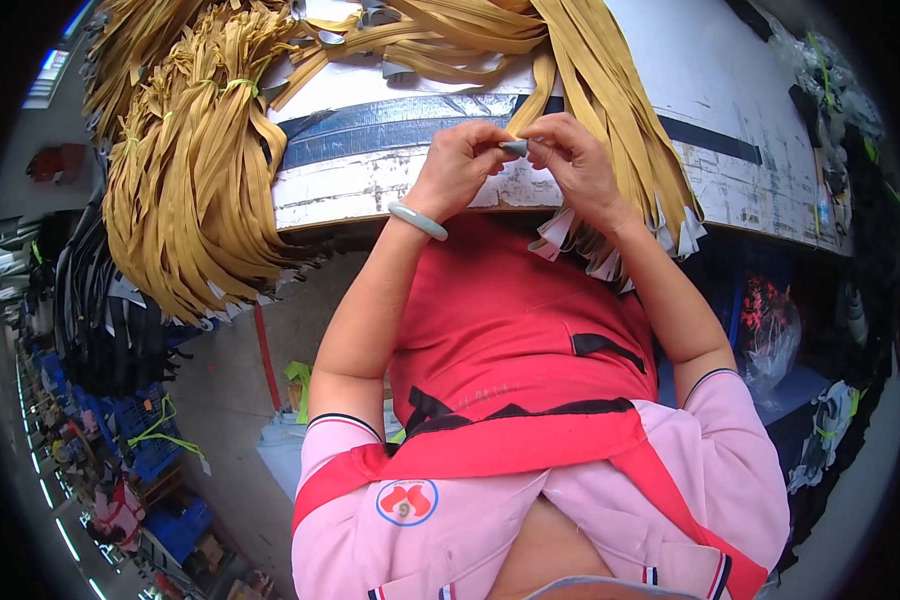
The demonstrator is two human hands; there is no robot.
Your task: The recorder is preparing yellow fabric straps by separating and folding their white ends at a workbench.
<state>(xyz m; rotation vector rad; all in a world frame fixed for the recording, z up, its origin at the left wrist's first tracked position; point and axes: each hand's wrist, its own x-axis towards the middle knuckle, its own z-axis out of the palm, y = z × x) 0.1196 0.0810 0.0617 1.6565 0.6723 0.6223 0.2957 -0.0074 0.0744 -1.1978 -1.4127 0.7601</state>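
Above the near edge of the white table [360, 190], both hands meet at the end of one golden-yellow tape strip [519, 122]. My left hand [460, 165], a pale bangle on its wrist, is closed in a pinch there. Opposite it, the fingers of my right hand [575, 168] are closed on the same small grey end piece [514, 147]. Fingertips partly hide this piece. Just right of my right hand, a long bundle of golden-yellow strips [630, 110] crosses the table and hangs over its edge, with whitish ends [610, 265].
A thick tied bunch of yellow strips [195, 200] drapes over the table's left side. Black strips [105, 290] hang below it. Clear plastic bags [830, 80] lie at the far right. Blue crates [155, 430] and a distant person [120, 515] are at lower left.
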